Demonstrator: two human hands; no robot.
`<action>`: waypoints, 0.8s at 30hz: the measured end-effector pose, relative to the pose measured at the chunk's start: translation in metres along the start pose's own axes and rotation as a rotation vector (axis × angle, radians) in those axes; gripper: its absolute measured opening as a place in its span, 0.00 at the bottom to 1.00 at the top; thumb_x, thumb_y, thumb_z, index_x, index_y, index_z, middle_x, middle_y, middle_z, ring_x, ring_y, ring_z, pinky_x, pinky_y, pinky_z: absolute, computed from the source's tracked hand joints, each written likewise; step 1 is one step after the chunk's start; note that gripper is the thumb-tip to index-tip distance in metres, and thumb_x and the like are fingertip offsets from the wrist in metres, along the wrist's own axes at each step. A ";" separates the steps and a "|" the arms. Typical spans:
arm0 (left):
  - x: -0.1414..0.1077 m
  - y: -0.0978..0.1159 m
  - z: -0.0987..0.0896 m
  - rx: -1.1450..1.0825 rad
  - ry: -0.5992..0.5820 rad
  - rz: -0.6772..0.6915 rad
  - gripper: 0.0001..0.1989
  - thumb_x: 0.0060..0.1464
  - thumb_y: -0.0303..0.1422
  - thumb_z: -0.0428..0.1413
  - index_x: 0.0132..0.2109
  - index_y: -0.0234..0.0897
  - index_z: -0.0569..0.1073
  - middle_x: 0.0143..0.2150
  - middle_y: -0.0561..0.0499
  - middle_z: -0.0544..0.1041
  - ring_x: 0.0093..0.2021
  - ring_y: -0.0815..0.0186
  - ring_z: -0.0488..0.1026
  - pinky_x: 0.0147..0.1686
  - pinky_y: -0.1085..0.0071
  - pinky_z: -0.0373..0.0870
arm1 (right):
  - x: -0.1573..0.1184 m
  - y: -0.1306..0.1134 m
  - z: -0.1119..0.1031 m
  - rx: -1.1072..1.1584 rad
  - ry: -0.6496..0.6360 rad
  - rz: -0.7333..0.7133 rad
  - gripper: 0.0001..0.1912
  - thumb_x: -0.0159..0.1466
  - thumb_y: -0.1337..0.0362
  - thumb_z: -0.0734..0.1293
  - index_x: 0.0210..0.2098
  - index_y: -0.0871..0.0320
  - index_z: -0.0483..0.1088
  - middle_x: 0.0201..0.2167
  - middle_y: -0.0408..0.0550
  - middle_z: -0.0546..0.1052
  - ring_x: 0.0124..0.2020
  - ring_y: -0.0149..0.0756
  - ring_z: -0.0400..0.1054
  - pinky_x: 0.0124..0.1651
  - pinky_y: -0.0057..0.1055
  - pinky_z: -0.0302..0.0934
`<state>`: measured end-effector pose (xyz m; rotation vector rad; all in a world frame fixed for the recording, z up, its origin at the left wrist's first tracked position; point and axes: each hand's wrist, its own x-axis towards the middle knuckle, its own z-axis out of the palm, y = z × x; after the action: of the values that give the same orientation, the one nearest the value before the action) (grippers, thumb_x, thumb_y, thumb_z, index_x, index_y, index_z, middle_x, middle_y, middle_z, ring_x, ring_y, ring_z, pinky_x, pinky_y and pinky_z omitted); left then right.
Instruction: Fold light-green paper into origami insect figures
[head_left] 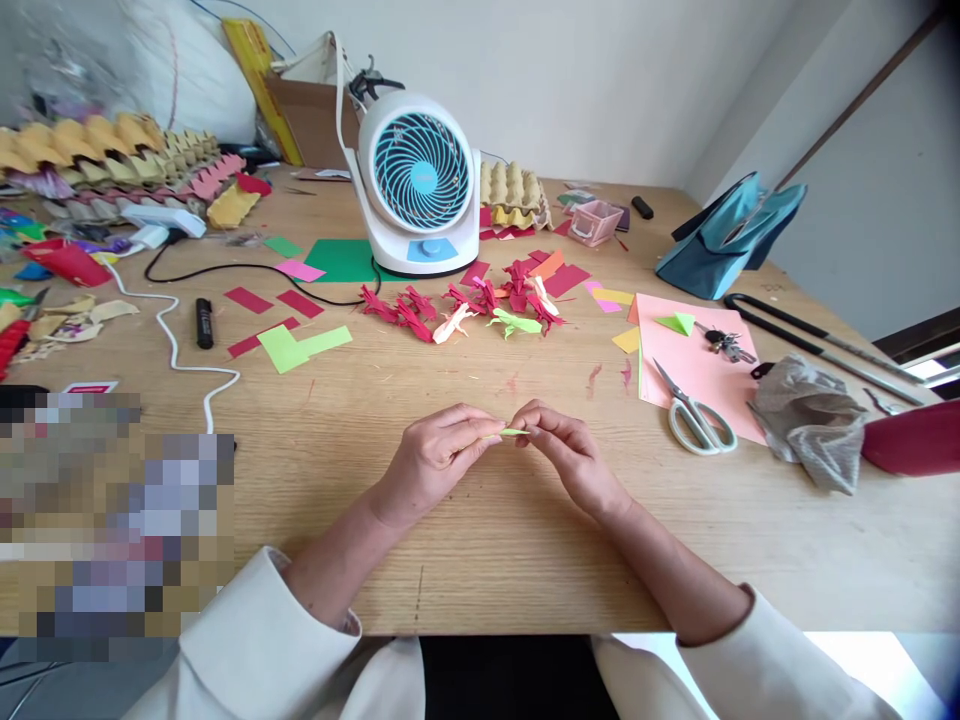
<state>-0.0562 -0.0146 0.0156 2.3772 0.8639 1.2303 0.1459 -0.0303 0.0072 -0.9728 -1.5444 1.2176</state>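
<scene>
Between my hands is a small folded piece of light green paper (514, 432), held above the wooden table near its front. My left hand (442, 450) pinches one end of it, with fingers closed. The pointed other end is gripped by the fingertips of my right hand (566, 455). Most of the paper is hidden by my fingers. Beyond my hands lies a row of folded paper figures: several red ones (411, 312), a pale one (453, 323) and a light green one (516, 322).
A white fan (424, 180) stands at the back. White-handled scissors (697, 415) and keys (729, 345) lie on pink paper (652, 330) at right. Light green paper pieces (289, 348), a black marker (204, 323) and a white cable (176, 350) are at left.
</scene>
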 end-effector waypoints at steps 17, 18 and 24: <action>0.001 -0.001 0.005 -0.044 -0.098 -0.050 0.05 0.61 0.28 0.55 0.39 0.37 0.76 0.37 0.49 0.79 0.37 0.67 0.76 0.40 0.72 0.71 | 0.001 0.006 0.002 0.218 -0.024 0.314 0.18 0.57 0.49 0.72 0.28 0.58 0.69 0.23 0.39 0.64 0.26 0.27 0.53 0.30 0.27 0.48; 0.001 -0.001 0.005 -0.066 -0.093 -0.055 0.04 0.61 0.28 0.56 0.39 0.37 0.76 0.38 0.49 0.79 0.39 0.67 0.76 0.41 0.72 0.71 | 0.001 0.006 0.002 0.228 -0.029 0.321 0.18 0.57 0.49 0.72 0.28 0.58 0.69 0.23 0.39 0.65 0.26 0.27 0.54 0.31 0.27 0.48; 0.002 -0.001 0.005 -0.104 -0.060 -0.069 0.04 0.59 0.28 0.58 0.37 0.37 0.78 0.36 0.49 0.79 0.36 0.67 0.76 0.38 0.72 0.71 | 0.001 0.004 0.003 0.238 -0.037 0.377 0.18 0.56 0.49 0.73 0.29 0.58 0.70 0.23 0.39 0.67 0.25 0.27 0.55 0.30 0.27 0.48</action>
<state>-0.0515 -0.0129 0.0130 2.2712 0.8357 1.1431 0.1432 -0.0292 0.0037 -1.1169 -1.2397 1.6481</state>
